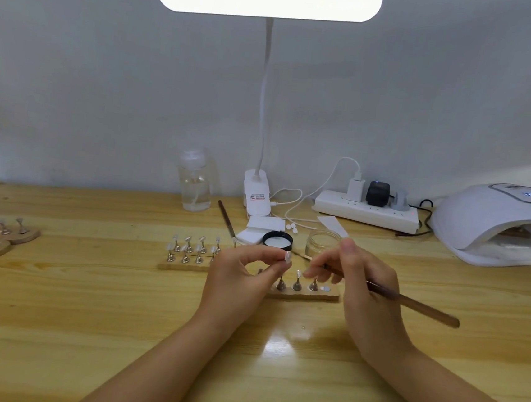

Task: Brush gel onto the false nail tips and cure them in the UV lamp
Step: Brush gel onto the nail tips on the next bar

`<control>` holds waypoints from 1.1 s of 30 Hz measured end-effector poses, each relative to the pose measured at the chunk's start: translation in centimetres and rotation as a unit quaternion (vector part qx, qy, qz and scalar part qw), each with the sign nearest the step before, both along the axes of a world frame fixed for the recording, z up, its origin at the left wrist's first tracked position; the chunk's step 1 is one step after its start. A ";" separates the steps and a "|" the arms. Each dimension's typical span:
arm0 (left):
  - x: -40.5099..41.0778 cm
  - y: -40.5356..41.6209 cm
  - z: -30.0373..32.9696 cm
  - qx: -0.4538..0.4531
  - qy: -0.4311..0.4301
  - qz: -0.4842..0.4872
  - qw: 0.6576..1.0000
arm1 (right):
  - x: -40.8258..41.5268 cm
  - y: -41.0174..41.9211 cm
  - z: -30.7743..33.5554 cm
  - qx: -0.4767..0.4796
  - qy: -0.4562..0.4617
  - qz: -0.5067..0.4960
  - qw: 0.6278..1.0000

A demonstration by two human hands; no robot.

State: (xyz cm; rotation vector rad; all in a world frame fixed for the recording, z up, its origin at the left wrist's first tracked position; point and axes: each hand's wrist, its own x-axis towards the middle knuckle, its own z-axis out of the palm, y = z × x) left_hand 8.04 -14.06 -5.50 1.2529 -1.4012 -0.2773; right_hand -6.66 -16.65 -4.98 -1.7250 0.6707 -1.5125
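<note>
Glossy wooden table [84,313], wooden-handled brush [416,304], glass jar [321,243], metal nail stands [296,285].

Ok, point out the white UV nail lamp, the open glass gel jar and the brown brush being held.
white domed UV nail lamp [483,218], head view, top shell.
open glass gel jar [320,242], head view, front wall.
brown wooden-handled brush [416,304], head view, handle.

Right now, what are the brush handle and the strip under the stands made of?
Brush handle: looks like brown wood or wood-look plastic, smooth with a slight sheen. Strip: pale, matte and grainy, probably wood or cork. Stands: shiny and reflective, likely metal.
</note>
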 end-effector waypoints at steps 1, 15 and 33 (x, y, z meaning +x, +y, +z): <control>0.0 0.0 0.0 0.001 0.000 0.001 1.000 | 0.0 0.0 0.0 -0.004 0.009 -0.001 1.000; -0.1 0.1 0.2 0.007 0.013 -0.004 1.000 | 0.1 0.0 0.0 0.036 -0.030 0.009 0.999; 0.0 -0.1 0.0 -0.009 0.002 -0.008 1.000 | 0.0 0.0 -0.2 -0.014 0.008 -0.001 1.000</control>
